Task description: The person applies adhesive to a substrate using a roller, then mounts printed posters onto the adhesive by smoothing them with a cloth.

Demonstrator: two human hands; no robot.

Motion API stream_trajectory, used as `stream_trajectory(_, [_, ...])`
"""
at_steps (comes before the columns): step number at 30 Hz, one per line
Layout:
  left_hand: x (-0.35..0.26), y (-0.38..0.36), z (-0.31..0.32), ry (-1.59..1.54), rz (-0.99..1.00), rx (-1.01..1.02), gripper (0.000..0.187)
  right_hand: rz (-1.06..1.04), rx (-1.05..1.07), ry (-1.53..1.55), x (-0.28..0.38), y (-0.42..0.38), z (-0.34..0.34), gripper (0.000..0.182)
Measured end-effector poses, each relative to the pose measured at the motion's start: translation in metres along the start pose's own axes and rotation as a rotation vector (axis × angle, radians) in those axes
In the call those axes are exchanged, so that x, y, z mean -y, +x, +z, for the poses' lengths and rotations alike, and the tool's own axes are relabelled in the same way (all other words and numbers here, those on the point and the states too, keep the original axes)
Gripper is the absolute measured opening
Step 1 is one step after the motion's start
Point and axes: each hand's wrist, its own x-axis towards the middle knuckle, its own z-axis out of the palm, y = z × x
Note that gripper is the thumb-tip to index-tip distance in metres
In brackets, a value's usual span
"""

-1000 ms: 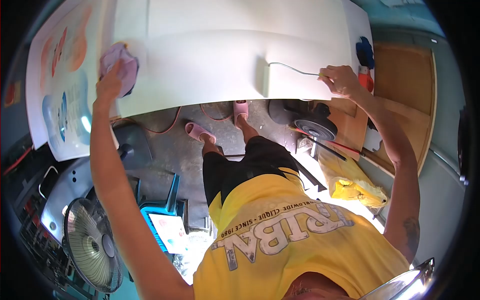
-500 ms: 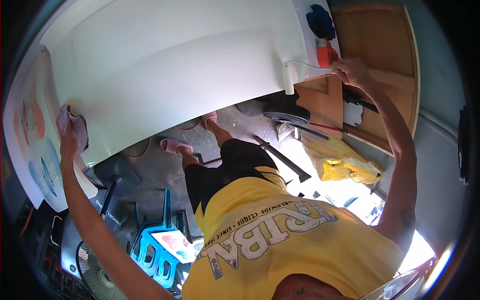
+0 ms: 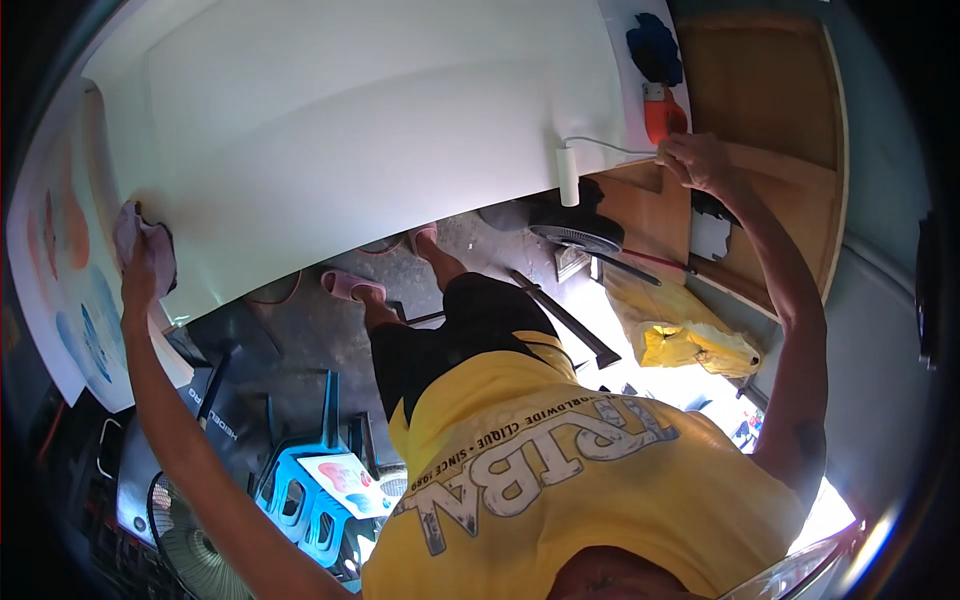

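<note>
A large white sheet [image 3: 350, 120] covers the work surface. On its left side my left hand [image 3: 140, 268] is closed around a pinkish-grey cloth [image 3: 160, 250], pressed against the sheet near a printed sheet [image 3: 75, 270] with red and blue shapes. My right hand [image 3: 695, 160] grips the handle end of a small paint roller [image 3: 568, 177] with a bent wire. The white roller hangs at the front edge of the sheet. Just beyond my right hand lie a red-orange tool [image 3: 663, 113] and a dark blue cloth [image 3: 655, 48].
Wooden panels [image 3: 770, 90] stand at the right. Below the front edge are a black fan [image 3: 575, 230] and a yellow bag [image 3: 695, 345]. A blue stool [image 3: 300, 495] holds a printed sheet [image 3: 345, 483], with another fan [image 3: 200, 545] beside it.
My right hand and the roller have moved slightly down and toward the front edge. My left hand stays at the cloth. The view has shifted a little.
</note>
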Motion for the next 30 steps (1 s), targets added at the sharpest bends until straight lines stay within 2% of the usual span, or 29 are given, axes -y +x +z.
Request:
stream_trajectory(3, [0.012, 0.002, -0.001, 0.046, -0.057, 0.078, 0.062, -0.039, -0.035, 0.015, 0.025, 0.016, 0.001, 0.016])
stream_trajectory(7, [-0.003, 0.002, -0.001, 0.073, -0.068, 0.036, 0.061, -0.086, -0.081, 0.090, 0.080, 0.054, -0.001, 0.019])
stream_trajectory(10, [-0.017, 0.001, -0.004, 0.130, -0.119, 0.045, 0.063, -0.067, -0.070, 0.091, 0.148, 0.092, -0.018, 0.023])
stream_trajectory(12, [-0.007, 0.012, 0.004, 0.090, -0.070, 0.031, 0.060, -0.060, -0.053, 0.088, 0.193, 0.118, -0.031, 0.023])
stream_trajectory(14, [0.003, 0.020, 0.007, 0.054, 0.009, 0.012, 0.054, -0.062, -0.041, 0.093, 0.239, 0.148, -0.045, 0.024])
stream_trajectory(17, [-0.022, 0.015, -0.017, 0.065, 0.043, 0.064, 0.042, -0.078, -0.025, 0.090, 0.314, 0.193, -0.065, 0.026])
stream_trajectory(19, [-0.052, 0.001, -0.043, 0.066, -0.049, 0.100, 0.043, -0.072, -0.027, 0.060, 0.358, 0.216, -0.080, 0.027])
stream_trajectory(25, [-0.044, 0.001, -0.049, -0.012, -0.015, 0.173, 0.046, -0.051, 0.035, 0.085, 0.466, 0.291, -0.110, 0.031])
stream_trajectory(30, [-0.043, -0.006, -0.051, 0.000, 0.019, 0.161, 0.047, -0.041, 0.063, 0.114, 0.511, 0.318, -0.134, 0.031])
